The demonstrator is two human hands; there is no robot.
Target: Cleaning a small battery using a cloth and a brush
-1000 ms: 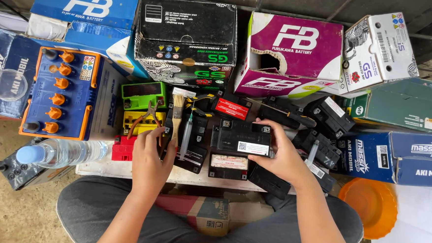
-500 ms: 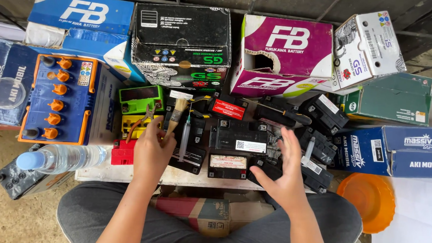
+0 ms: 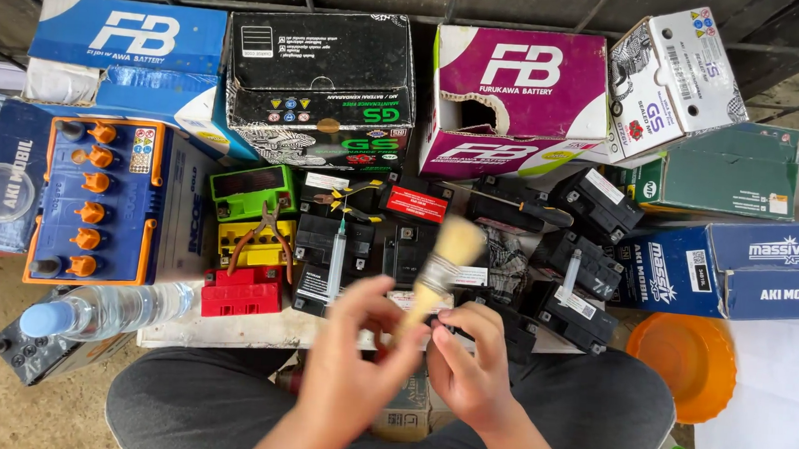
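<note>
Head view. Since half a second ago the paintbrush has left its place by the pliers. It is now up in front of me, below the magenta box, bristles tilted toward that box. Both hands have pulled in from the batteries to meet at its handle.

Left hand: fingers closed round the brush handle, holding it. Right hand: curled against the handle's lower end, touching it. Motion blur stops me telling whether it truly grips.

Step in hand, as I judge it: settling the brush between the two hands, above the small black batteries. The next move calls for one firm hold on the handle and the other hand free.

Containers:
- The magenta box has a torn hole in its face; the inside is dark and I cannot tell the contents.
- A plastic bottle lies on its side, far left of and below the box, with clear liquid inside.
- A syringe lies below and left of the box; its fill is unreadable.
- An orange bowl sits mouth up, below and right of the box.
</note>
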